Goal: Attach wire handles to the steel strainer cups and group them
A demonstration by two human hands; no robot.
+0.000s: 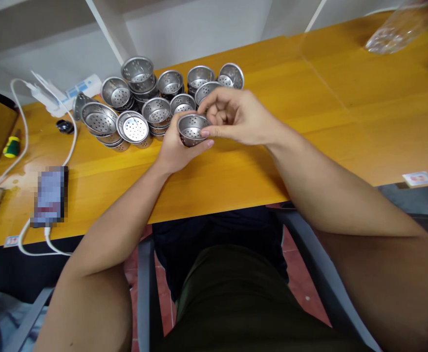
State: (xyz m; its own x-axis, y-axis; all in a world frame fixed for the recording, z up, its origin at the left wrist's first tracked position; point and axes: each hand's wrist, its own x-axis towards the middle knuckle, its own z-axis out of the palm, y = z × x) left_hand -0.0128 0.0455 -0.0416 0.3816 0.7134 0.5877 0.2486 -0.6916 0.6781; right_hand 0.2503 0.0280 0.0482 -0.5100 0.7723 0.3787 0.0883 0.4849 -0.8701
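A small perforated metal strainer cup (192,128) is held above the wooden table, its mouth tilted up. My left hand (173,146) is wrapped round its side, thumb along the front. At the cup's right rim is my right hand (236,117), its thumb on the rim and its other fingers curled; whether a thin part is pinched there I cannot make out. Just behind stand stacks of similar strainer cups, among them a front stack (135,128), a tall stack (138,73) and a right-hand cup (231,76). My right hand partly hides one cup (206,91).
To the left lie a phone (51,195) with white cables, a power strip (78,90), a black round object (65,126) and a yellow-green object (12,146). A clear plastic container (393,36) is at the far right. Shelving (199,24) borders the table's back.
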